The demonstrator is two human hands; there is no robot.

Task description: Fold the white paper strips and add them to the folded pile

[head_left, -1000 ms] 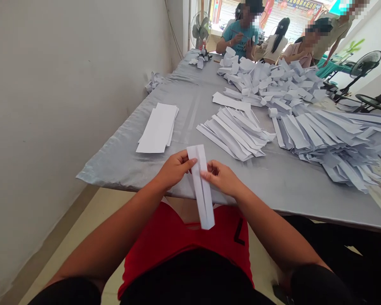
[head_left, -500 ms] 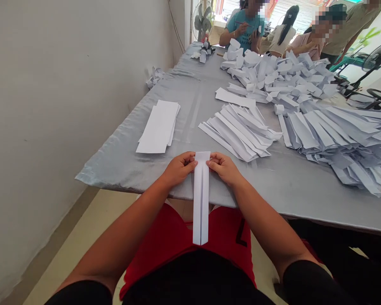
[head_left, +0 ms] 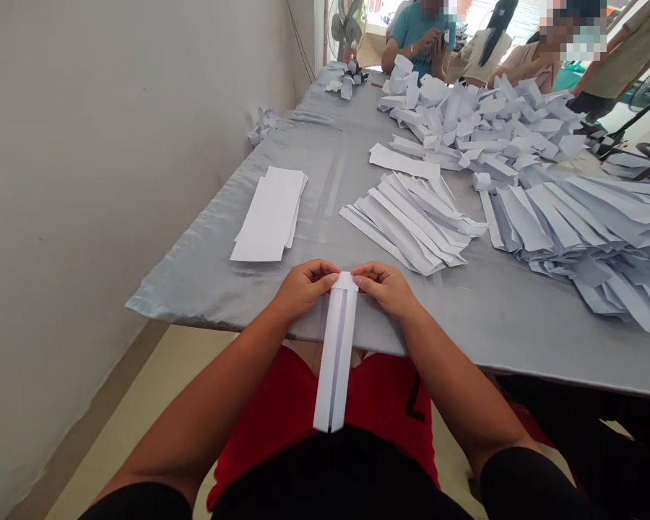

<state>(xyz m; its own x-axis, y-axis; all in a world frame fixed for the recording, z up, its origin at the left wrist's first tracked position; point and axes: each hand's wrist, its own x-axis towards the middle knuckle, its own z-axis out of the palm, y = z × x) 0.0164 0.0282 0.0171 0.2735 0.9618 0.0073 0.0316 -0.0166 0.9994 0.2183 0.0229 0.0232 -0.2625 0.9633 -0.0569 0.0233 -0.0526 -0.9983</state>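
A long white folded paper strip (head_left: 334, 361) hangs over the table's front edge, its two side flaps meeting near a lengthwise gap. Its top end is turned down into a short flap. My left hand (head_left: 307, 287) pinches the upper left corner of that end. On the opposite corner, my right hand (head_left: 384, 289) pinches the same strip between thumb and fingers. Beyond my left hand lies a stack of flat white paper sheets (head_left: 269, 214). Past my right hand is a fanned pile of folded paper strips (head_left: 412, 220).
A grey cloth covers the table (head_left: 314, 202), beside a wall on the left. A larger pile of folded strips (head_left: 579, 231) lies right, with a heap of shaped paper pieces (head_left: 482, 119) behind it. Several people are at the far end, near a fan (head_left: 347, 29).
The strip's top end has been folded down toward me, and its lower end has swung slightly left. Both hands have come a little closer together. The view has shifted slightly.
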